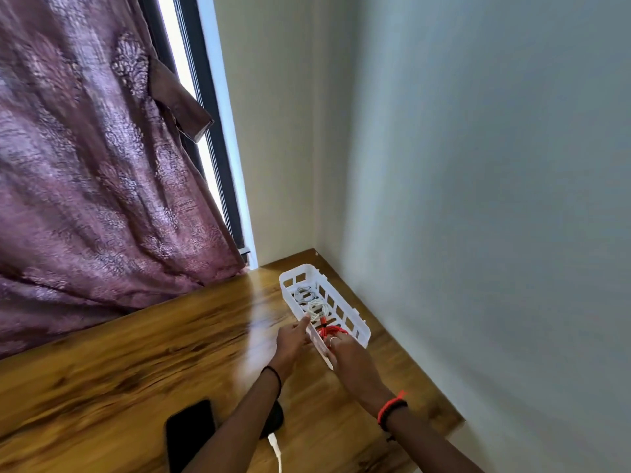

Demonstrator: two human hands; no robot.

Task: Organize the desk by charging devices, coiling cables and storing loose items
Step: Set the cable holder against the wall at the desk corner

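Observation:
A white slotted basket stands on the wooden desk near the wall corner. Inside it lie two coiled white cables and a coiled red cable at the near end. My left hand touches the basket's left rim with its fingers stretched out. My right hand reaches into the near end, its fingers on the red cable; whether they curl round it is hidden. A black phone lies near the desk's front edge, and a white plug with its cable sits beside a dark object under my left forearm.
A purple patterned curtain hangs over the desk's back left edge, in front of a window. White walls close the corner behind and to the right of the basket. The desk's right edge ends near the wall.

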